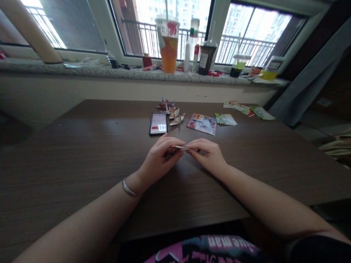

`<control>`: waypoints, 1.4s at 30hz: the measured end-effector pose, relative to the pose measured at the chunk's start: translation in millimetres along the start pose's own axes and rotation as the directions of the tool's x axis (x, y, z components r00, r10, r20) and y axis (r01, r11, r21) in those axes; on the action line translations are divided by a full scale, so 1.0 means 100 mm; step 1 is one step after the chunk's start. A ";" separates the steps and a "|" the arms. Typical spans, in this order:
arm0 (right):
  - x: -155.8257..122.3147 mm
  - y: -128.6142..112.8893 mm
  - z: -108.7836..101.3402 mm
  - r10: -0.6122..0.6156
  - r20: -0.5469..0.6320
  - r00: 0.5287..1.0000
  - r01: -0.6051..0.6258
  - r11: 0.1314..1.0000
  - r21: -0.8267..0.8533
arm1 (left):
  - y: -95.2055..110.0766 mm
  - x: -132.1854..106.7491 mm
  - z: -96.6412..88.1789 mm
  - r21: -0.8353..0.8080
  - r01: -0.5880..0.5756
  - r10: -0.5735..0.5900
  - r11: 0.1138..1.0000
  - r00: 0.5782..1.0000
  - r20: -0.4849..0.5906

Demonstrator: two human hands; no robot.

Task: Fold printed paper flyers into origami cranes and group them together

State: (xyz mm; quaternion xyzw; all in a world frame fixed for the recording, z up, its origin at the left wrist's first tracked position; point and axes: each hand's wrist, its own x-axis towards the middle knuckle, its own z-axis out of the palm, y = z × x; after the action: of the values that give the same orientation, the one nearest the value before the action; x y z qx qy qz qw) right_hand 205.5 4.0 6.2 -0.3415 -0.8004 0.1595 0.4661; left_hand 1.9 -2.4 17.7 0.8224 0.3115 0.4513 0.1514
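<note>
Both hands meet at the middle of the dark wooden table [82, 157]. My left hand [159, 157] and my right hand [210, 155] each pinch one end of a small folded piece of printed paper [179, 148], held just above the tabletop. Fingers of both hands are curled closed on it. A silver bangle [128, 189] sits on my left wrist. Behind the hands lie a phone [158, 123] with its screen lit and a small pile of folded paper cranes [171, 109].
Printed paper sheets lie to the right: one colourful sheet [202, 123], a green stack [225, 119], more at the far right [248, 109]. On the window sill [82, 71] stand an orange drink cup [168, 44], a bottle [192, 45], a dark cup [206, 56].
</note>
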 end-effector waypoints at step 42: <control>0.01 -0.05 -0.05 -0.108 -0.022 0.994 0.103 0.984 -0.144 | 0.03 0.01 -0.02 0.116 -0.071 0.088 0.991 0.985 -0.148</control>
State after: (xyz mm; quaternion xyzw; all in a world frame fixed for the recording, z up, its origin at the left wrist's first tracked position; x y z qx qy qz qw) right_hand 207.7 0.7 12.5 -0.3334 -0.8198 0.0719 0.4600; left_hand 1.3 -4.0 21.0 0.8044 0.3135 0.5007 0.0633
